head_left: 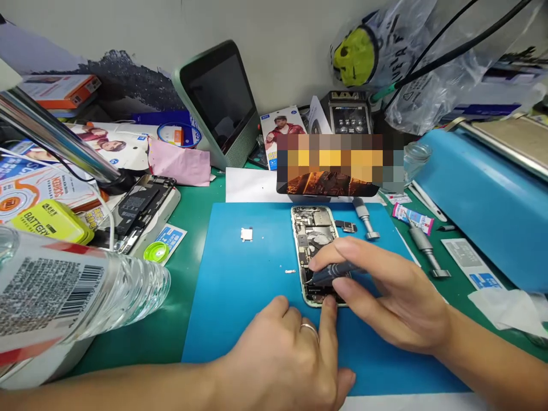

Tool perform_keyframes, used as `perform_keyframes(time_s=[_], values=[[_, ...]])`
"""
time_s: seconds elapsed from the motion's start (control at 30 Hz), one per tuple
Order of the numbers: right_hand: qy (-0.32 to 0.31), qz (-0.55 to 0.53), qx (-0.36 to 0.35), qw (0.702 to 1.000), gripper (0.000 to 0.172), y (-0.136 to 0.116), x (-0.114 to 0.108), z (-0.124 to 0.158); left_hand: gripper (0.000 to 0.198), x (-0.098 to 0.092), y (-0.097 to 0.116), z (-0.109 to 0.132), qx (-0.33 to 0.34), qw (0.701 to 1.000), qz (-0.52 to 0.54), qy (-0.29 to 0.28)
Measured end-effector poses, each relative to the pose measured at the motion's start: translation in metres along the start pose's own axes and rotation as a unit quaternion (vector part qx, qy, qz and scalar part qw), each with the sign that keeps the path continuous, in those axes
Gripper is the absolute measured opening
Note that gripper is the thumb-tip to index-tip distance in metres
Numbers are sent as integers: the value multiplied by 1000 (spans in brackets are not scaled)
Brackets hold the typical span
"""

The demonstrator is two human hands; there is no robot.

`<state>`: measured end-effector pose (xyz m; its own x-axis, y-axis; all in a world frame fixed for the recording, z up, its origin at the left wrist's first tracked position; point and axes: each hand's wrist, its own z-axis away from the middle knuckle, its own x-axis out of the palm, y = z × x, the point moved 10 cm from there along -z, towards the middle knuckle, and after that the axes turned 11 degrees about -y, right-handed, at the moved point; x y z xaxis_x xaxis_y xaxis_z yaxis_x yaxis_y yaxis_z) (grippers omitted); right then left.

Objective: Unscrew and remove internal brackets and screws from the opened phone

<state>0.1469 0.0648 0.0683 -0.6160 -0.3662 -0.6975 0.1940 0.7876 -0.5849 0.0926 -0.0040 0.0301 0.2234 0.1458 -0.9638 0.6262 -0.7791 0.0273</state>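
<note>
An opened phone (314,237) with a pale frame lies on the blue mat (231,285), its battery and circuit parts exposed. My right hand (394,291) pinches a dark, pointed tool, by its shape black tweezers (331,273), with the tip low at the phone's left inner side. My left hand (286,354), wearing a ring, rests at the near end; its index fingertip presses the phone's bottom edge, while the other fingers curl without a hold. Left of the phone lie a small metal plate (247,234) and a tiny bracket (290,272). A small camera-like module (346,226) sits to its right.
Screwdrivers (363,220) (428,251) lie at the right. A phone screen, partly pixelated (327,184), stands behind the mat. A water bottle (120,291) juts in at left, near another opened phone (148,205). A blue machine (483,211) flanks the right side.
</note>
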Motion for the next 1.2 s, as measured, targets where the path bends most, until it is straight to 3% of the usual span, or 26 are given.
perform_keyframes(time_s=[0.17, 0.43, 0.57, 0.73, 0.9, 1.03, 1.2], values=[[27, -24, -19, 999, 69, 4, -2, 1, 51, 4, 1, 0, 8, 999, 7, -53], [10, -44, -26, 999, 70, -2, 1, -1, 54, 7, 1, 1, 10, 996, 11, -86], [-1, 4, -47, 999, 64, -8, 1, -1, 40, 5, 1, 1, 12, 996, 17, -84], [-10, -10, -43, 999, 61, -12, 2, -2, 45, 7, 1, 0, 14, 996, 18, -91], [1, -1, -39, 999, 60, -12, 1, -5, 31, 4, 1, -1, 13, 996, 14, -83], [16, 33, -36, 999, 54, -12, -2, -3, 34, 6, 1, 1, 8, 995, 16, -96], [22, -1, -48, 999, 58, -15, -1, -1, 45, 6, 3, 2, 11, 996, 13, -84]])
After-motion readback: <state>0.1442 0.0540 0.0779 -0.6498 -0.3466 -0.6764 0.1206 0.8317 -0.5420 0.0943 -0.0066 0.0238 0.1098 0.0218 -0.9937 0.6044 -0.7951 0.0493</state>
